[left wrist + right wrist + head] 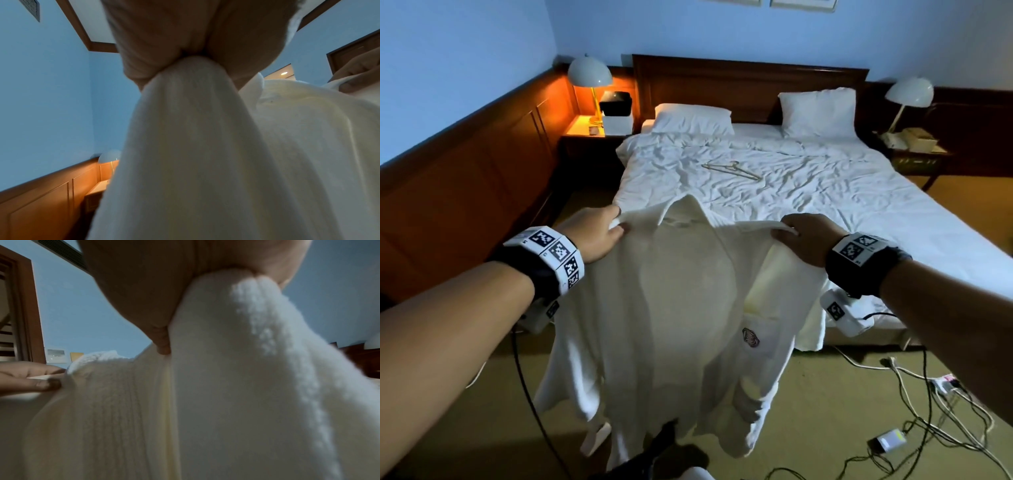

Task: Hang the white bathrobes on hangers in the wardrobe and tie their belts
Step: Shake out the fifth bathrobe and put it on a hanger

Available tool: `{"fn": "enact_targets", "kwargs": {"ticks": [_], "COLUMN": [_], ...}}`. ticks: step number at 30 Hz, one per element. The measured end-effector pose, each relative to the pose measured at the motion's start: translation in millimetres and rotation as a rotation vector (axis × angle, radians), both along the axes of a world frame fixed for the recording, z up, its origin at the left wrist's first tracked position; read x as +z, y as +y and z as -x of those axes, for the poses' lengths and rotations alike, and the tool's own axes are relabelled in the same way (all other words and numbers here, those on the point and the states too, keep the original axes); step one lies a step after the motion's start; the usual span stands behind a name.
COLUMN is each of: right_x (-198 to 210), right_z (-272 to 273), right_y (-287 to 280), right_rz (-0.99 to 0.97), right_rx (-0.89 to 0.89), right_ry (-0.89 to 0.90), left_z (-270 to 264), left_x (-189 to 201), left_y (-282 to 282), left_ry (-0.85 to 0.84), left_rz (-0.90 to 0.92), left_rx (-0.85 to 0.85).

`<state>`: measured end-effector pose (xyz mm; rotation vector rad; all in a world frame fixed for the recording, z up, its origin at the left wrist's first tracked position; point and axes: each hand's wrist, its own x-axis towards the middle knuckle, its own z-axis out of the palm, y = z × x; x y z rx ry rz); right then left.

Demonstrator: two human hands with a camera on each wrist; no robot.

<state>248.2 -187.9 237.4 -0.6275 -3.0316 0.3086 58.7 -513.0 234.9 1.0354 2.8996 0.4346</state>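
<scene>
The white bathrobe is up in the air at the foot of the bed, hanging full length toward the carpet, crest on its chest pocket. Left hand has its grip pinched tight on one shoulder, right hand clamped on the other, collar standing between them. Beyond, a wooden hanger lies on the rumpled duvet, below two pillows.

Your left hand and right hand are both stretched out ahead. Each pinches the bathrobe between thumb and curled fingers.
</scene>
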Motion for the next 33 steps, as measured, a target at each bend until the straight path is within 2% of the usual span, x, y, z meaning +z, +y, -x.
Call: {"fn": "enact_targets", "kwargs": {"ticks": [6, 12, 17, 20, 22, 25, 27, 29, 31, 33], "right_x": [27, 66, 94, 122, 140, 169, 166, 140, 88, 23], "right_z": [13, 66, 134, 191, 234, 324, 381, 436, 475, 499], "right_y": [50, 106, 164, 207, 232, 280, 311, 342, 364, 376], "right_rz": [0.011, -0.032, -0.085, -0.143, -0.161, -0.189, -0.178, -0.179, -0.178, -0.095], "right_rx": [0.026, 0.026, -0.013, -0.02, -0.029, -0.067, -0.12, -0.202, -0.233, -0.189], "right_ry": [0.087, 0.182, 0.197, 0.172, 0.173, 0.238, 0.26, 0.209, 0.083, -0.039], "left_z": [8, 61, 134, 204, 258, 352, 398, 448, 482, 503], "left_x": [38, 86, 108, 126, 140, 158, 144, 105, 45, -22], "left_y": [53, 119, 184, 233, 265, 327, 363, 399, 423, 440], "left_ry": [0.071, 0.206, 0.302, 0.36, 0.391, 0.444, 0.459, 0.436, 0.396, 0.285], "left_rz": [-0.108, -0.081, 0.007, 0.057, 0.025, -0.114, -0.14, -0.033, 0.154, 0.278], "left_rx": [-0.019, -0.031, -0.063, -0.066, -0.068, -0.019, 0.038, 0.089, 0.078, 0.011]}}
